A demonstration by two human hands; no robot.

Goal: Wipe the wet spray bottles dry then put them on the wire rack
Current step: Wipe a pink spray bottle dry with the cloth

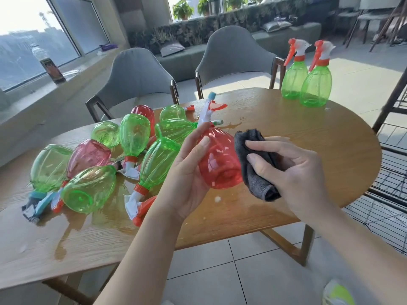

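My left hand [187, 172] grips a red spray bottle [220, 164] above the table, its base turned toward me and its white nozzle pointing away. My right hand [295, 170] holds a folded dark grey cloth [253, 164] pressed against the bottle's right side. Several wet green and red spray bottles [92, 164] lie in a heap on the left of the wooden table [308, 137]. Two green bottles [306, 80] stand upright at the table's far right edge. A black wire rack [394, 172] stands to the right of the table.
Puddles of water [114, 216] cover the tabletop near the heap and in front of it. Two grey chairs [136, 78] stand behind the table. A dark bottle [51, 69] sits on the window ledge at the left. The floor is tiled.
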